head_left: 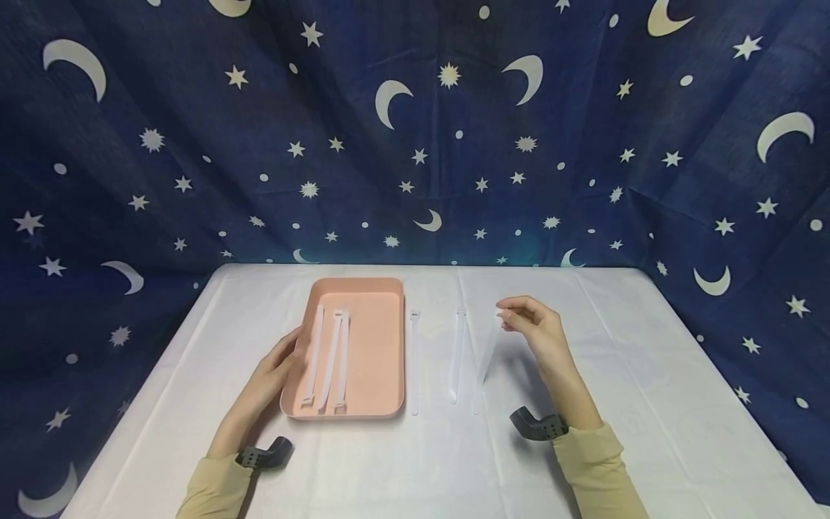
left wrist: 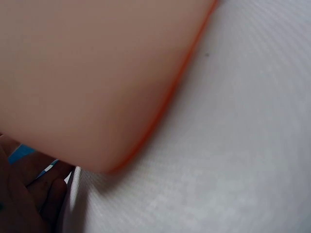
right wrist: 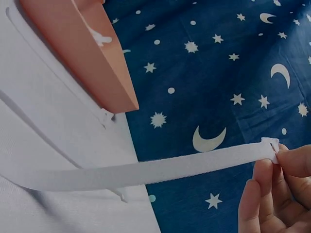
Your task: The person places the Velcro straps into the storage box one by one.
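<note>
My left hand (head_left: 275,367) holds the left side of a pink tray (head_left: 379,346), which also fills much of the left wrist view. Three white hook-and-loop straps lie lengthwise in the left half of the tray, one of them a folded-looking strap (head_left: 314,357). Right of the tray, my right hand (head_left: 534,331) pinches the slotted head of another white strap (right wrist: 194,165) between thumb and fingers. That strap hangs down toward the table, its tail curving onto the cloth in the right wrist view. Two more straps, a near strap (head_left: 415,367) and a farther strap (head_left: 457,360), lie between tray and right hand.
A white cloth (head_left: 389,468) covers the table. Behind and around it hangs a dark blue curtain (head_left: 454,202) with moons and stars. Each wrist wears a black camera mount, such as the right mount (head_left: 541,425).
</note>
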The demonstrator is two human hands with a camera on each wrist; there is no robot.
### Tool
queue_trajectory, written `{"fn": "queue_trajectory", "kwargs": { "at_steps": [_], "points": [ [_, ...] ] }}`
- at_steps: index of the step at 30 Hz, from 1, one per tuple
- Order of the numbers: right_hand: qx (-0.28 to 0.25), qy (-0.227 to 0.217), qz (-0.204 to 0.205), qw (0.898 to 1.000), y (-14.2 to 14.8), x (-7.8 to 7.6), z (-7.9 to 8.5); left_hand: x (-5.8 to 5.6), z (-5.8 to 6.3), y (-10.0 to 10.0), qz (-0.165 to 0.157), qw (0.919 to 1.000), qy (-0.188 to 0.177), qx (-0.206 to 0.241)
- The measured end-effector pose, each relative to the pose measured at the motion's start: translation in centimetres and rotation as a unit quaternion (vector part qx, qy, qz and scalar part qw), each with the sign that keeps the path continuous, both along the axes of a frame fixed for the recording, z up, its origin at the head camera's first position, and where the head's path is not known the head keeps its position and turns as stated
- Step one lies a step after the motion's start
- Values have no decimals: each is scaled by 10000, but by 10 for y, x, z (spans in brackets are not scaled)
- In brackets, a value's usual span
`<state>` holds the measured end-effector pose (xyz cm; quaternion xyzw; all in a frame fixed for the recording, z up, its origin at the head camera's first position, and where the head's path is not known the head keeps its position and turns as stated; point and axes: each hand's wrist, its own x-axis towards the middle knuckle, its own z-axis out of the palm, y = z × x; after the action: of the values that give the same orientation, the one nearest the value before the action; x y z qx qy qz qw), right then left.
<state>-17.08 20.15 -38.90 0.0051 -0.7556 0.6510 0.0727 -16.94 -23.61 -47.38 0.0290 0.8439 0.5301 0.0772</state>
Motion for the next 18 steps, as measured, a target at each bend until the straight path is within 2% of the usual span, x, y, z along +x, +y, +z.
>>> {"fn": "queue_trajectory", "kwargs": {
  "at_steps": [7, 14, 18],
  "points": [
    [19, 176, -153, 9997, 1, 5, 8, 0, 2, -1, -6, 10000, 33, 18],
    [-155, 341, -13, 9993, -1, 8, 13, 1, 2, -1, -9, 10000, 35, 34],
    [-65, 355, 10, 9993, -3, 10, 17, 0, 0, -1, -26, 10000, 38, 38]
  ]
}}
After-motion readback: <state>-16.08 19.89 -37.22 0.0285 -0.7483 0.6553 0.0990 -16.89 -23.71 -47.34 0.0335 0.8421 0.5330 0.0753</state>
